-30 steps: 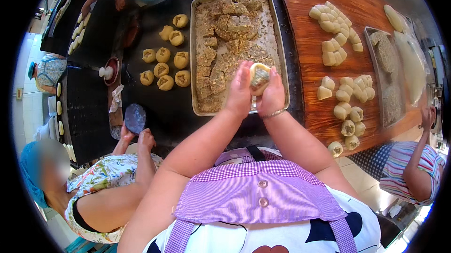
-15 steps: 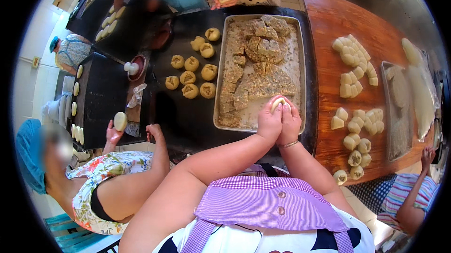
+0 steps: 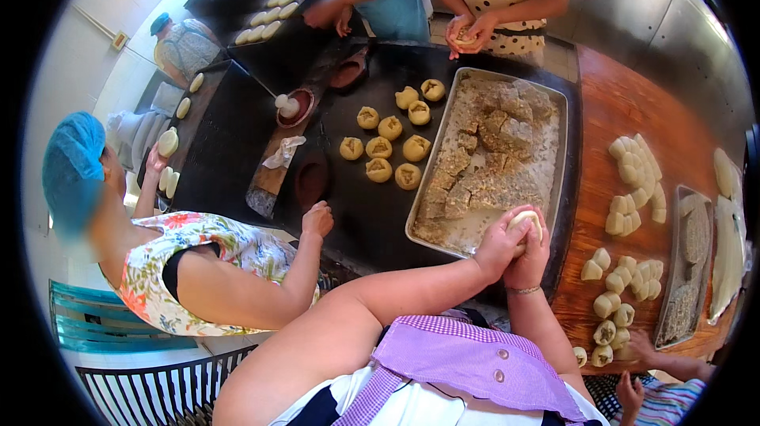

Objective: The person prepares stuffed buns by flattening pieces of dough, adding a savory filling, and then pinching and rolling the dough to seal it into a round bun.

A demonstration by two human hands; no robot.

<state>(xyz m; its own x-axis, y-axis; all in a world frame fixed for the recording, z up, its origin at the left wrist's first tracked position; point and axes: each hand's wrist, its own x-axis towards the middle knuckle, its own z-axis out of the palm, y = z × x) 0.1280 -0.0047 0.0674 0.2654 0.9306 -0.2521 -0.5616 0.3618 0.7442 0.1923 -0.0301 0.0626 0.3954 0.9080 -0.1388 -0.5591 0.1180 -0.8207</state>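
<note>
Shifted toward the near right corner of the tray [image 3: 541, 176], the left hand [image 3: 496, 247] and right hand [image 3: 530, 258] clasp the dough piece [image 3: 528, 222], fingers curled around its sides, its pale top exposed.

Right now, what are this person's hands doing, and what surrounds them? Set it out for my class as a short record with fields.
Left hand: cupped around a pale dough piece
Right hand: cupped around the same piece
Nearest container: metal tray, its near edge by the hands
Tray contents: crumbly brown mix, in blocks and crumbs
Left of tray: ten dough balls on a black surface
Right of tray: wooden table with clustered dough pieces
Co-worker at left: holds a pale oval piece
</note>
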